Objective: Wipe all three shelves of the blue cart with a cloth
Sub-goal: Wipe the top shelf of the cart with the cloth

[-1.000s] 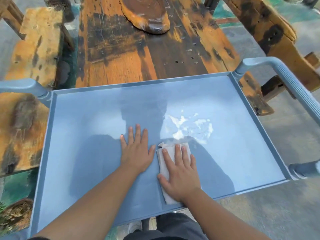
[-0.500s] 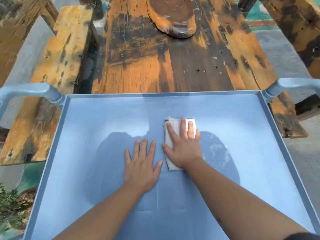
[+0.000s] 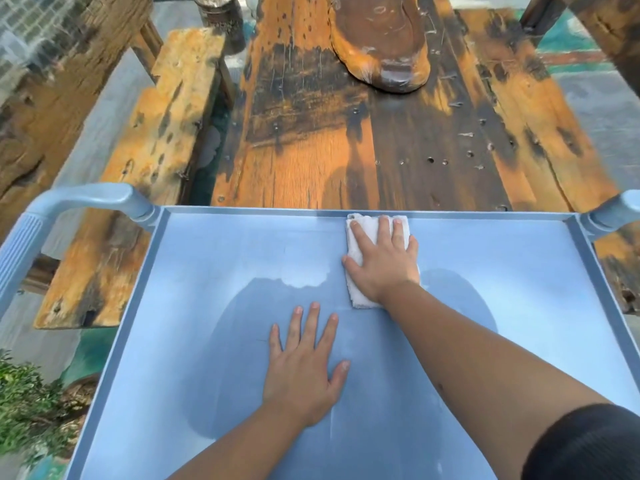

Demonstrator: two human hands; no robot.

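1. Cart (image 3: 194, 341): its top shelf fills the lower part of the view, a flat blue tray with a low raised rim on the left, far and right sides; the near edge is out of view.
2. Left handle (image 3: 79, 199) curves off the far-left corner. Between the left rim and the left hand (image 3: 301, 372) lies a broad stretch of bare shelf.
3. Left hand rests flat near the middle of the shelf, palm down, fingers spread, gripping nothing.
4. Cloth (image 3: 360, 237), white and folded, lies against the far rim, just right of centre and well beyond the left hand.
5. Right hand (image 3: 384, 261) presses flat on the cloth, fingers extended toward the far rim, not curled around it.
6. Right of that hand, bare shelf runs to the right rim and right handle (image 3: 616, 213).
7. Wooden table (image 3: 311, 150) butts against the far rim.
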